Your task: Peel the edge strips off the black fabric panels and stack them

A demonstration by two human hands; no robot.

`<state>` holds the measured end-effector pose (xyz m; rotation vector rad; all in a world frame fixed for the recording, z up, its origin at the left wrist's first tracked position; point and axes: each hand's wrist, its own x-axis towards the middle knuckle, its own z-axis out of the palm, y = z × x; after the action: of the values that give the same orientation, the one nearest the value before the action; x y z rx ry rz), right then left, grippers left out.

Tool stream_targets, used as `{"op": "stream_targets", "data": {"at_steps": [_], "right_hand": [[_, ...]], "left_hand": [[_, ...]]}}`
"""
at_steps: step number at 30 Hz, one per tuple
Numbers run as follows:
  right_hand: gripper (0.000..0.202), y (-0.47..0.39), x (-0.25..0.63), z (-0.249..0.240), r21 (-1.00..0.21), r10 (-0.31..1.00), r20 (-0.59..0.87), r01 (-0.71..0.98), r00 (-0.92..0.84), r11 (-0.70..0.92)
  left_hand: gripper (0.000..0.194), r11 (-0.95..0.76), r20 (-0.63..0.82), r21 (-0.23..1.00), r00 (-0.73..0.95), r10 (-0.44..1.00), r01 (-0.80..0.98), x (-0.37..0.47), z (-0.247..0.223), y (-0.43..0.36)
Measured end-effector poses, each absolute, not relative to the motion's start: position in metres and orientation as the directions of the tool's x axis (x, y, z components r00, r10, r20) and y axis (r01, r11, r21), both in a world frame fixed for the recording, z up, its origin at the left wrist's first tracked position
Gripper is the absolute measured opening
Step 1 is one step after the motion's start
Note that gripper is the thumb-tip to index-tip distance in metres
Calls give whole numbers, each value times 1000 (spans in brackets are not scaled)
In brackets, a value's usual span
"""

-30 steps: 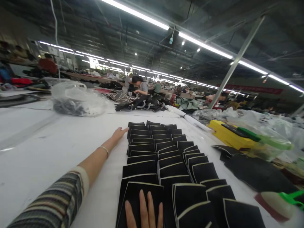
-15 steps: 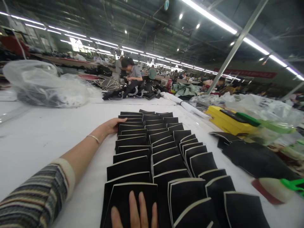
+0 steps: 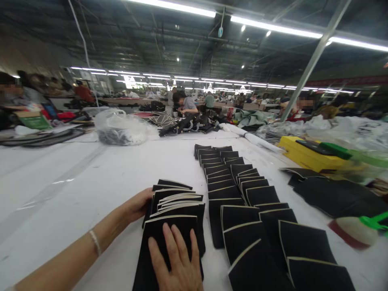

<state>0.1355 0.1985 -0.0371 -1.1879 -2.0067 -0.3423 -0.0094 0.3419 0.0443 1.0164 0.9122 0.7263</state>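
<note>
Black rectangular panels with pale edges (image 3: 174,189) form a bunched, overlapping stack on the white table. At the stack's far left edge, my left hand (image 3: 140,205) grips the panels, its fingers mostly hidden behind them. My right hand (image 3: 178,258) lies flat with spread fingers on the nearest panel of the same stack. Just to the right, more black panels (image 3: 226,194) stand overlapped in rows, running from the front of the table toward the back.
A clear plastic bag (image 3: 119,127) lies at the back left. On the right are a yellow box (image 3: 309,155), larger black pieces (image 3: 336,198) and a bottle with red liquid and a green top (image 3: 353,232). People work at tables beyond.
My left hand has drawn the left row of panels toward me, bunching it into a stack apart from the other rows. The view has turned left. My right hand stays flat on the nearest panel.
</note>
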Motion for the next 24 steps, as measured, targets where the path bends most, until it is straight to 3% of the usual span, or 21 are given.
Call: {"op": "stream_targets", "data": {"at_steps": [4,9,12,14,17,20,22,24], "right_hand": [[48,173,116,-38,-127,525,799,770,-295,626],[62,151,117,-41,-141,526,751,681,-400,719],[43,141,117,-50,-137,446,842,680,-303,721],[33,133,114,-55,-109,388,870,648,-304,754],[37,122,112,-53,-53,359,819,565,-447,824],[25,113,116,-39,-18,286,757,418,-588,908],[21,109,124,-28,-38,258,734,340,-629,940],[26,104,136,-18,-116,345,697,376,-629,919]], "left_hand": [[34,335,-305,942,399,865,-7,-34,40,279],[52,173,-147,948,-114,983,268,-65,31,239],[52,165,-91,937,-240,966,307,-75,30,208],[45,177,-106,932,-227,968,317,-72,27,179],[36,162,-153,938,-51,987,308,-60,19,135],[26,51,-63,972,44,997,230,-60,12,107],[22,23,-28,984,27,999,177,-73,12,98],[24,48,-50,989,10,999,142,-94,15,91]]}}
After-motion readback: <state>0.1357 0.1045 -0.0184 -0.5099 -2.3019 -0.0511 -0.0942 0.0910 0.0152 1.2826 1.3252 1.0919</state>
